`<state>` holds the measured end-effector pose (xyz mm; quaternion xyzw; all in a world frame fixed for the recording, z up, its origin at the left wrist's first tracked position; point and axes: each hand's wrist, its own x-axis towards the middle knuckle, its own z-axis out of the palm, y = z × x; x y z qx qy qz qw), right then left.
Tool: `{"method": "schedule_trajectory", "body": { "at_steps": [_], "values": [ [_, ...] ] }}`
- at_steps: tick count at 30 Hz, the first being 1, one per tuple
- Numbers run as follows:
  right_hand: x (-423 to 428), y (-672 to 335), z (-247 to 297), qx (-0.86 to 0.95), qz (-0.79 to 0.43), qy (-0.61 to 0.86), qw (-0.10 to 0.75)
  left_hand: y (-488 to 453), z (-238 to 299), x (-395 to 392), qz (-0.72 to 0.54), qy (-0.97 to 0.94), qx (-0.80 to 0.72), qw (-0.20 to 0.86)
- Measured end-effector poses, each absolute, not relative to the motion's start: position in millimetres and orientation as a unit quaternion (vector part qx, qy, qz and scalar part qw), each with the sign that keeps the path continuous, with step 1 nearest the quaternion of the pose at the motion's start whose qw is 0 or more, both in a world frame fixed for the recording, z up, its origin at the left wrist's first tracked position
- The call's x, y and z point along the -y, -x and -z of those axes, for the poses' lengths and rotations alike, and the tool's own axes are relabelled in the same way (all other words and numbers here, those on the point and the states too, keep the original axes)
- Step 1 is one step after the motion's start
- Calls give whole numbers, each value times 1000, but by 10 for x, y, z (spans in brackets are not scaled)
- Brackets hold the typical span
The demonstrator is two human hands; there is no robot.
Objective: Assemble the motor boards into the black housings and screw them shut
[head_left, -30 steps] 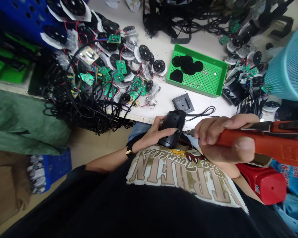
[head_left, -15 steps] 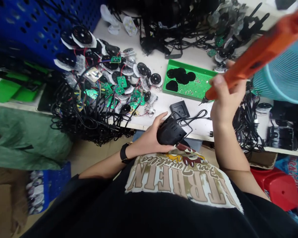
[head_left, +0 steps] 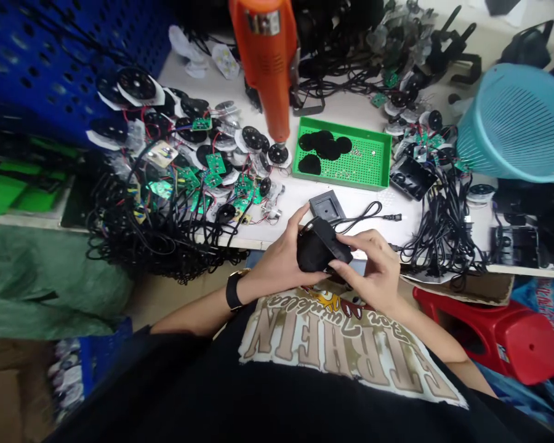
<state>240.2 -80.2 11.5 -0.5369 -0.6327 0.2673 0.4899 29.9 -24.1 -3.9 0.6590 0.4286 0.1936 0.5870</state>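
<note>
A: What does the left hand (head_left: 281, 255) have?

B: The black plastic case (head_left: 314, 247). Its thumb and fingers curl around it, just as they did half a second ago.

A: And the right hand (head_left: 373, 271)?

B: That one changed. Before, it held the orange electric screwdriver (head_left: 270, 67) up by the tray. Now it pinches the right edge of the case, thumb low and fingers high.

A: So where is the screwdriver?

B: It hangs nose down, well apart from both hands, over the pile with the green circuit boards (head_left: 216, 163).

A: Where is the case?

B: In front of the shirt, at the near edge of the white table (head_left: 295, 194). It got turned too. The slots we saw before are out of sight, and a flat side faces up to the right. It's dark under the right fingers, so I can't tell what they press.

A: What's close by?

B: The gray square part (head_left: 325, 205) is just behind it. The green tray (head_left: 372, 166) is farther back, with black round pads (head_left: 324, 146) and tiny metal bits inside.
</note>
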Motion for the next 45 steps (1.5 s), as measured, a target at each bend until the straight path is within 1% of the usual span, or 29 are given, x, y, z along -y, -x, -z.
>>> {"method": "schedule_trajectory", "body": {
  "at_steps": [3, 9, 12, 15, 18, 22, 26, 28, 30, 33, 35, 36, 38, 41, 45],
  "values": [
    [777, -2390, -91, 639, -253, 526, 501, -258, 90, 280, -231, -651, -421, 589],
    [682, -2426, 47, 545, -311, 559, 542, -220, 93, 302, -288, -676, -412, 539],
    [666, -2394, 28, 565, -263, 535, 570, -226, 101, 279, -274, -695, -417, 517],
    [674, -2347, -20, 639, -184, 461, 587, -238, 150, 254, -255, -693, -433, 516],
    [669, -2365, -14, 654, -172, 452, 582, -272, 156, 223, -267, -678, -431, 532],
    [611, -2588, 59, 621, -227, 490, 568, -355, -61, 173, -297, -663, -389, 567],
    [609, -2959, -2, 672, -288, 474, 490, -495, -354, 74, -297, -669, -239, 638],
    [678, -3094, -111, 675, -300, 468, 485, -617, -453, 7, -296, -674, -168, 656],
    [778, -3137, -235, 641, -333, 455, 521, -782, -522, -53, -289, -686, -153, 649],
    [891, -3043, -348, 554, -388, 445, 587, -1062, -598, -119, -270, -746, -207, 573],
    [895, -2972, -347, 498, -409, 448, 620, -1215, -638, -160, -223, -784, -218, 537],
    [876, -2965, -334, 471, -417, 450, 633, -1268, -654, -183, -193, -795, -209, 535],
    [817, -3047, -326, 434, -435, 453, 647, -1316, -673, -238, -139, -787, -173, 575],
    [682, -3446, -473, 438, -383, 476, 660, -1238, -664, -329, -131, -724, -134, 664],
    [257, -4378, -944, 456, -236, 494, 702, -917, -571, -419, -132, -683, -164, 699]
  ]
}}
